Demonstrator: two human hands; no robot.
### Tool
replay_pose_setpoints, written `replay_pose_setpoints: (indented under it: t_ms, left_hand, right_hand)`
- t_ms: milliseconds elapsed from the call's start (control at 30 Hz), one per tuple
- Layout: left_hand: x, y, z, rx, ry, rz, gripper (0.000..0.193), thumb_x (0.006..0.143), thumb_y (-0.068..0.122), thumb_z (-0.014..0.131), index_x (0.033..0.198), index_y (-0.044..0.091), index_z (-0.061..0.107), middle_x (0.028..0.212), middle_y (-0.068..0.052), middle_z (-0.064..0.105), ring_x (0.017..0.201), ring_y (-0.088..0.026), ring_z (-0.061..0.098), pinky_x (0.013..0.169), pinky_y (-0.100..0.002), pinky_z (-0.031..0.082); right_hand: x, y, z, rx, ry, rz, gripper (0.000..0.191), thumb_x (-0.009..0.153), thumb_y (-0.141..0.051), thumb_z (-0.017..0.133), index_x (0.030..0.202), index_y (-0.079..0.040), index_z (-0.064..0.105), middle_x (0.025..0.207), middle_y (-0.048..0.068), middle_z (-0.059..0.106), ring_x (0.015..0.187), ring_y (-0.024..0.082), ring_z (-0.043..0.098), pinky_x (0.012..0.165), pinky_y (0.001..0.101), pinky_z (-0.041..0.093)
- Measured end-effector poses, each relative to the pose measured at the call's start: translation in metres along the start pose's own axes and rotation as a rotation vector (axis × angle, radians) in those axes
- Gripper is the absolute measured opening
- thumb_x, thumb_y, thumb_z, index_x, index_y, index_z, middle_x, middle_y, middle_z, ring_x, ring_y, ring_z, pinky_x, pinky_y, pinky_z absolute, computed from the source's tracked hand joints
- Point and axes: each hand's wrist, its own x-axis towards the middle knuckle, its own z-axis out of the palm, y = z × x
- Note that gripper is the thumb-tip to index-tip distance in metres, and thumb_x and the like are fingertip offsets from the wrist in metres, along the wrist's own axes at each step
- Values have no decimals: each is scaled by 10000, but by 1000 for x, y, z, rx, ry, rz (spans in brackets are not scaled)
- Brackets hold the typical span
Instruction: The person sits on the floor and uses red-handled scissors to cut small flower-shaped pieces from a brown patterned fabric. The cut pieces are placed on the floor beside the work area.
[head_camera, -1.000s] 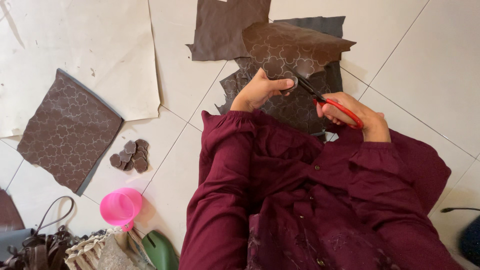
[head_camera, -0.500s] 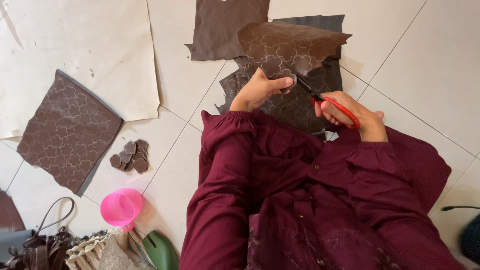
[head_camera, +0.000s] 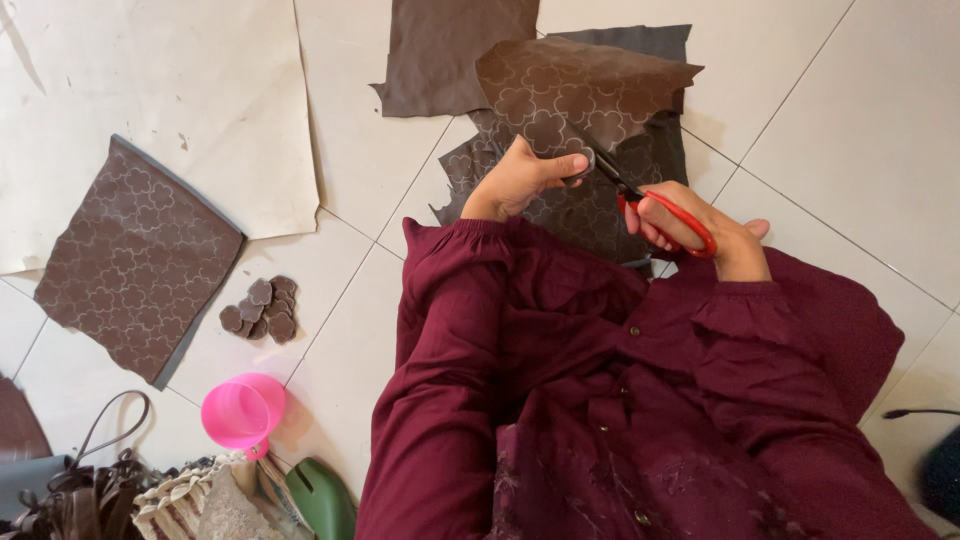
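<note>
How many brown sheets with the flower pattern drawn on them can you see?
3: one sheet lies at the left on the floor, one is being cut in the left hand, one lies under it. More may be hidden beneath.

A brown patterned sheet (head_camera: 135, 255) lies flat on the white tiled floor (head_camera: 850, 120), partly on a big pale paper (head_camera: 150, 90). Just beside it sits a little pile of brown flower-shaped cutouts (head_camera: 262, 308). Near that stands a pink cup (head_camera: 242, 411), with a green thing (head_camera: 322, 497) close by.
</note>
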Motion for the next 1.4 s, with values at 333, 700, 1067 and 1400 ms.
replay_pose_setpoints:
  t_ms: [333, 700, 1067, 1400]
  left_hand:
    - [13, -6, 4, -179, 124, 52, 346, 837, 26, 764, 1143, 19, 603, 1024, -84, 716, 933, -196, 706, 794, -351, 588]
    - [12, -9, 3, -102, 93, 156, 533, 839, -24, 778, 1292, 9, 500, 1157, -87, 660, 1036, -191, 667, 894, -345, 564]
    - [13, -18, -4, -40, 119, 208, 648, 842, -19, 798, 1383, -11, 441, 1239, -121, 623, 1109, -218, 636, 951, -372, 554]
    - [12, -17, -2, -21, 121, 258, 633, 854, 1, 810, 1387, -5, 470, 1242, -98, 627, 1125, -201, 629, 969, -352, 544]
  right_hand:
    - [0, -6, 3, -16, 72, 4, 909, 714, -961, 456, 747, -61, 575, 614, -8, 505, 538, 109, 487, 501, 261, 405]
    - [-1, -3, 2, 75, -57, -70, 1032, 612, -1036, 380, 830, -56, 625, 626, -17, 504, 552, 104, 503, 513, 264, 432]
    - [1, -5, 7, 88, -64, -95, 1002, 659, -1020, 365, 819, -60, 601, 605, -10, 493, 525, 103, 482, 492, 260, 406]
    - [8, -12, 15, 104, -7, -146, 962, 692, -992, 411, 768, -49, 585, 588, -7, 499, 504, 88, 508, 462, 237, 425]
